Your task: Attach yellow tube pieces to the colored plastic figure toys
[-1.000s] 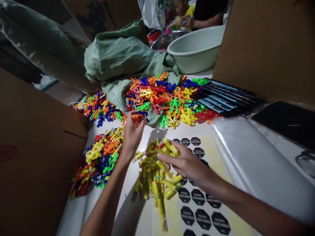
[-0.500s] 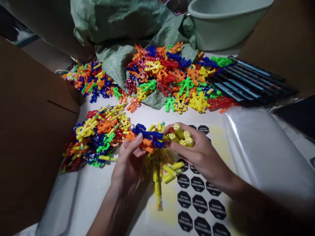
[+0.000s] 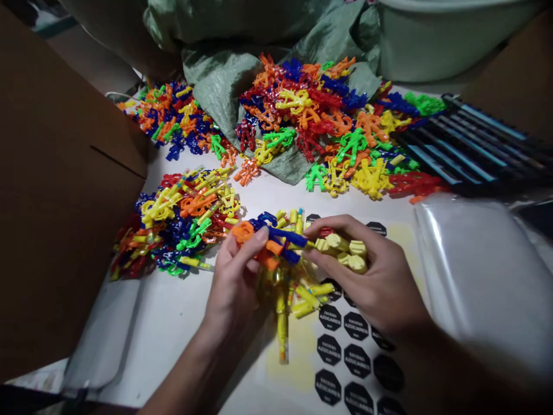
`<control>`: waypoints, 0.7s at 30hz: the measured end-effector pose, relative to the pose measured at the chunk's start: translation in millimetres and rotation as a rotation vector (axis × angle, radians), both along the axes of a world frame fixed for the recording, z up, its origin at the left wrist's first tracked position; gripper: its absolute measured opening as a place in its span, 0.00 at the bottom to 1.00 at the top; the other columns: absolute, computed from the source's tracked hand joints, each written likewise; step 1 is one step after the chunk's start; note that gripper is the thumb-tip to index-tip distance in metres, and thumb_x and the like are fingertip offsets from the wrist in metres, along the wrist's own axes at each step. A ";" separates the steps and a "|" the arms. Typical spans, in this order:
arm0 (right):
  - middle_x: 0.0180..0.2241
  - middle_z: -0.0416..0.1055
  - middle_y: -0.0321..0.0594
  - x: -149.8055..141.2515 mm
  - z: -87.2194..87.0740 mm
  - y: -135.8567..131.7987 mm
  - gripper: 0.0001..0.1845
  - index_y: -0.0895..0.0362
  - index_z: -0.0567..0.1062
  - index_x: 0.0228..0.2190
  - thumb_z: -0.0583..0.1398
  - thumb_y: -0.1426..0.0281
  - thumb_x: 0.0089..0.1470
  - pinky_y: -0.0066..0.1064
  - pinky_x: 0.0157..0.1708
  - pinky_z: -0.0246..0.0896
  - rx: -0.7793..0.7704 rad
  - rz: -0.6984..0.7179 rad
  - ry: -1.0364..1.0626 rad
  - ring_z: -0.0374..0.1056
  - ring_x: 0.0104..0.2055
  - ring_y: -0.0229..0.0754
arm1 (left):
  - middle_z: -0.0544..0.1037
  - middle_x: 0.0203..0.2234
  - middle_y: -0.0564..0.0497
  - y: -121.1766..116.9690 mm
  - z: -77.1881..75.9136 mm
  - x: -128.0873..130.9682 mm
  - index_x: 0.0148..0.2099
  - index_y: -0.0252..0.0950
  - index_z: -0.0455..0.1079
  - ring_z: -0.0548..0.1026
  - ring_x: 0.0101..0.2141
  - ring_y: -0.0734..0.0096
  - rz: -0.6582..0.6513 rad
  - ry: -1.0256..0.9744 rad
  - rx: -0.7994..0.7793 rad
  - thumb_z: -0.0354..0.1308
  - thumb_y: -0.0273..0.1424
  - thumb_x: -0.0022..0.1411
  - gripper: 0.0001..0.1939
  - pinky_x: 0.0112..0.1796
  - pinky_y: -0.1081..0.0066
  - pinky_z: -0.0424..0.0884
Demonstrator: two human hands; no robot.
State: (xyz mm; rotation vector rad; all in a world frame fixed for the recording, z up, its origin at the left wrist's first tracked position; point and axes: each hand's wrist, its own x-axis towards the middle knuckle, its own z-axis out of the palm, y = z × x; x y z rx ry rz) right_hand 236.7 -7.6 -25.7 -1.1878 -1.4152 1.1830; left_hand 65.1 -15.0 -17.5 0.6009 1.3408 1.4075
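Head view: both hands up over the middle of the tabletop (image 3: 181, 334), close together, both loaded.

Left hand (image 3: 237, 271): pinching a blue plastic figure (image 3: 288, 236) and an orange plastic figure (image 3: 243, 231) together, thumb on top. Blue lies over orange, legs pointing at the right hand.

Right hand (image 3: 374, 268): curled around a bunch of yellow tubes (image 3: 356, 253), ridged ends facing out, with a bit of red visible among them. Thumb and forefinger tips are at the blue legs, with a yellow tip between them; can't tell if it touches the figure.

Under the hands: more loose yellow tubes (image 3: 281, 328), partly hidden, lying on a sheet (image 3: 298, 374) printed with black octagons (image 3: 330, 351).

Left of the hands: mixed pile (image 3: 185, 216) of figures and tubes, next to a cardboard panel (image 3: 56, 202).

Behind: big heap of multicolored figures (image 3: 302, 109), partly on a green sack (image 3: 220, 75). Smaller heap (image 3: 173, 121) to its left. Pale basin (image 3: 432, 46) at the back right.

Right side: black-and-blue strips (image 3: 470, 144) by the heap, clear plastic film (image 3: 484, 276) in front of them.
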 end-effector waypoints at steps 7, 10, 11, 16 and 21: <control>0.43 0.79 0.40 -2.6 -2.0 0.1 0.09 0.50 0.79 0.41 0.68 0.60 0.61 0.32 0.41 0.73 -0.093 -0.051 -0.048 0.76 0.42 0.47 | 0.78 0.32 0.57 -1.6 -6.4 -4.1 0.40 0.38 0.74 0.77 0.32 0.78 0.079 0.097 0.138 0.76 0.34 0.56 0.15 0.35 0.80 0.75; 0.37 0.79 0.37 0.0 -2.6 0.3 0.14 0.49 0.78 0.45 0.66 0.56 0.63 0.30 0.32 0.71 -0.189 0.000 -0.024 0.75 0.32 0.43 | 0.78 0.32 0.57 11.5 0.8 -28.7 0.39 0.38 0.75 0.77 0.32 0.77 0.195 0.170 0.238 0.76 0.34 0.56 0.14 0.36 0.78 0.75; 0.35 0.79 0.35 0.3 -3.5 0.4 0.15 0.49 0.77 0.47 0.66 0.55 0.63 0.30 0.30 0.70 -0.215 0.020 -0.014 0.74 0.30 0.42 | 0.77 0.32 0.57 16.2 4.4 -39.1 0.39 0.39 0.75 0.76 0.33 0.77 0.271 0.235 0.287 0.76 0.34 0.57 0.13 0.37 0.77 0.75; 0.49 0.80 0.40 -1.4 -8.3 2.0 0.18 0.47 0.79 0.51 0.64 0.53 0.64 0.36 0.50 0.72 -0.213 0.150 0.025 0.76 0.54 0.51 | 0.81 0.45 0.56 29.5 22.4 -79.7 0.48 0.40 0.80 0.77 0.46 0.73 0.684 0.628 0.533 0.76 0.29 0.57 0.16 0.50 0.75 0.73; 0.61 0.75 0.42 -0.4 -3.8 2.2 0.24 0.47 0.79 0.55 0.68 0.53 0.61 0.46 0.69 0.56 -0.305 0.211 0.100 0.65 0.68 0.55 | 0.80 0.35 0.59 22.8 20.7 -70.4 0.48 0.41 0.80 0.75 0.30 0.82 0.532 0.380 0.479 0.76 0.34 0.57 0.16 0.30 0.84 0.72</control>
